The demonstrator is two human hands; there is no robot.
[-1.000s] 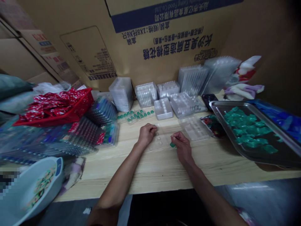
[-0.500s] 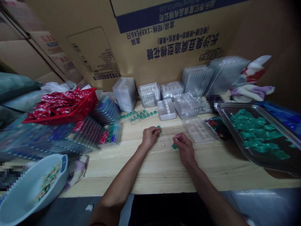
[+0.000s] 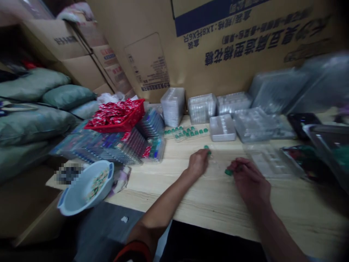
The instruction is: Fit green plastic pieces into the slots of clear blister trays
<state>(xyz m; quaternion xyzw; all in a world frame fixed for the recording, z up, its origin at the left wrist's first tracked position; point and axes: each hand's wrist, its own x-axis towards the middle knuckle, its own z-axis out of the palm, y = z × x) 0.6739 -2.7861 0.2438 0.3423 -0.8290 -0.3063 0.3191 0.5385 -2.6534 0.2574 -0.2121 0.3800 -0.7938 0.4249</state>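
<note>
My left hand [image 3: 198,163] is pinched narrow on a green piece [image 3: 207,150] over a clear plastic tray [image 3: 218,157]; my right hand [image 3: 249,178] holds a second green piece [image 3: 229,172] at the tray's edge, above the wooden table [image 3: 191,196]

Left hand [image 3: 198,163]: pinches a green piece [image 3: 207,149] at the edge of a clear plastic tray [image 3: 218,154]
Right hand [image 3: 249,180]: holds another green piece [image 3: 229,172] over that tray
Bench [image 3: 191,207]: pale wood, carrying a red basket [image 3: 117,123] and a white basin [image 3: 85,189]
</note>
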